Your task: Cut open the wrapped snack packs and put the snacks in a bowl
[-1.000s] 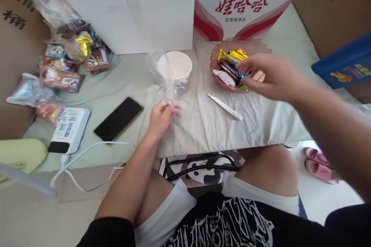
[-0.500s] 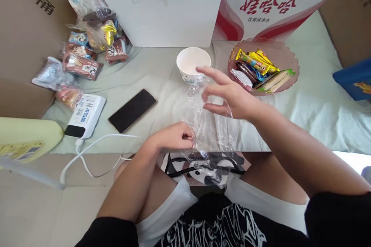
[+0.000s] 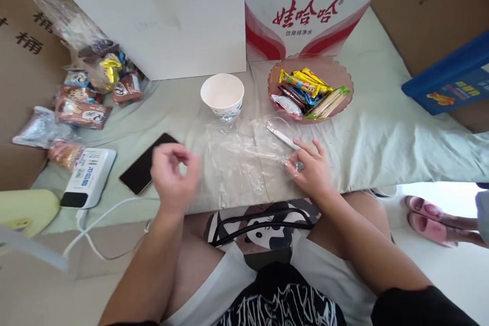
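Note:
A clear plastic bag (image 3: 244, 163) lies spread and crinkled on the pale green cloth. My right hand (image 3: 311, 168) pinches its right edge between thumb and finger, other fingers partly raised. Just beyond those fingertips is a slim white tool (image 3: 284, 138) with a metallic-looking end; whether the plastic covers it I cannot tell. My left hand (image 3: 175, 175), blurred by motion, is raised left of the bag with fingers curled toward the thumb; nothing shows in it. Behind the bag stands a white paper bowl (image 3: 222, 94). A pink scalloped dish (image 3: 338, 69) holds wrapped snacks (image 3: 303, 84) and wrapped sticks (image 3: 328, 103).
Partly behind my left hand lies a black phone (image 3: 139, 173). Farther left are a white corded device (image 3: 91, 175) and packaged snacks (image 3: 84, 112). White boxes (image 3: 164, 25) line the back. At right stands a blue folder-like object (image 3: 451, 86). Another person's pink slippers (image 3: 430, 221) show on the floor.
The bag has come down from between my hands onto the cloth. My left hand has let go and moved left; my right hand has lowered to the bag's edge. The white tool now shows. The view has shifted.

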Available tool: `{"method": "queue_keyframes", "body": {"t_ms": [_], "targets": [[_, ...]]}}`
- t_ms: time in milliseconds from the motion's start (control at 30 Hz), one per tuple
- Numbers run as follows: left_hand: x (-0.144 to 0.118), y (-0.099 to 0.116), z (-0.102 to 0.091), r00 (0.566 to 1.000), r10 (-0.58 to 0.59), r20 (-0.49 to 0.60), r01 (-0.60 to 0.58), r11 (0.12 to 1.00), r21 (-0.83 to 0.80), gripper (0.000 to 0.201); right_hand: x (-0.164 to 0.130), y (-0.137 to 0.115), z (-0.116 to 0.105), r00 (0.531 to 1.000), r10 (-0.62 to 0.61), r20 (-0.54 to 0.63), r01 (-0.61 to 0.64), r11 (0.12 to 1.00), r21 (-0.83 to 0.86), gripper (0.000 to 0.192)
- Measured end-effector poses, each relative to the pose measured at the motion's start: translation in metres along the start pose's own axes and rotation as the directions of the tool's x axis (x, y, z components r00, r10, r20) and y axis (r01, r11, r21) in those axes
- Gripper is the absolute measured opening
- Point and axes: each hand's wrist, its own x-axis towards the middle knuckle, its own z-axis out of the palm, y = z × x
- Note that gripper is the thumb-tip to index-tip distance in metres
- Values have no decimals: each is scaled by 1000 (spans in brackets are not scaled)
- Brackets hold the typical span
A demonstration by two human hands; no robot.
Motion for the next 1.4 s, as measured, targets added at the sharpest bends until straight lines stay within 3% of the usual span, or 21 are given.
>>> {"method": "queue_keyframes", "body": {"t_ms": [33, 67, 100, 167, 233, 333, 467, 533, 567, 600, 633, 700, 733, 767, 833, 933, 1033, 1133, 1200, 1267, 1400], "targets": [[-8, 5, 0, 943, 167, 289, -182, 983, 27, 23, 2, -1, 1, 1000, 17, 13, -17, 1000, 0, 16], [-16, 10, 1, 809, 186, 558, -278, 957, 84, 33, 4, -3, 2, 999, 27, 22, -27, 1000, -1, 15], [-23, 14, 2, 658, 155, 736, -362, 923, 129, 49, 6, -5, 2, 999, 31, 24, -31, 1000, -3, 15], [-33, 18, 5, 486, 27, 874, -460, 858, 229, 67, 8, -7, 2, 1000, 29, 5, -29, 999, -20, 13], [-37, 15, 9, 427, -30, 904, -502, 823, 265, 53, 8, -9, 1, 999, 13, -34, -15, 999, -44, 11], [-32, 3, 8, 466, 21, 885, -462, 858, 223, 28, 9, -8, 0, 998, -11, -55, 7, 997, -73, 7], [-15, -11, -3, 658, 0, 753, -144, 982, 125, 27, 10, -4, -4, 999, -49, -6, 49, 998, -44, 3], [-7, -14, -11, 716, -40, 697, 13, 999, 44, 30, 10, -3, -5, 997, -82, -2, 82, 996, 19, 6], [-4, -13, -14, 704, -29, 710, 45, 999, -3, 31, 10, -3, -5, 996, -86, -8, 86, 994, 68, 6], [-2, -12, -17, 661, 2, 750, 41, 998, -39, 32, 9, -4, -5, 997, -77, -12, 78, 989, 124, 6], [-2, -11, -19, 590, 33, 807, 11, 999, -49, 38, 9, -4, -5, 999, -51, -14, 53, 982, 179, 5], [-5, -7, -19, 431, 26, 902, -109, 994, 23, 71, 10, -7, -4, 999, 35, 0, -34, 966, 257, 5], [-7, -5, -18, 380, -15, 925, -181, 979, 90, 86, 11, -8, -4, 996, 87, 10, -86, 958, 275, 6], [-10, -4, -16, 363, -57, 930, -245, 957, 155, 91, 12, -9, -4, 989, 144, 22, -144, 949, 281, 6], [-13, -4, -12, 406, -82, 910, -322, 919, 226, 76, 16, -11, -4, 963, 265, 49, -268, 919, 288, 7], [-12, -7, -9, 558, -22, 830, -307, 923, 230, 34, 22, -11, -3, 914, 395, 95, -403, 848, 345, 9], [-6, -9, -9, 729, -53, 682, -117, 973, 200, 21, 26, -10, -3, 876, 469, 111, -469, 774, 425, 13], [-2, -10, -5, 835, -214, 507, 211, 975, 64, 19, 25, -9, -2, 851, 506, 140, -505, 715, 483, 25], [0, -10, 0, 831, -379, 408, 429, 903, -36, 19, 23, -11, -3, 864, 465, 193, -490, 693, 528, 36], [2, -11, 5, 783, -514, 350, 573, 815, -86, 17, 22, -13, -5, 886, 386, 256, -461, 672, 580, 48], [8, -14, 11, 734, -595, 328, 637, 770, -32, 13, 21, -17, -12, 902, 255, 348, -429, 620, 657, 60]]}}
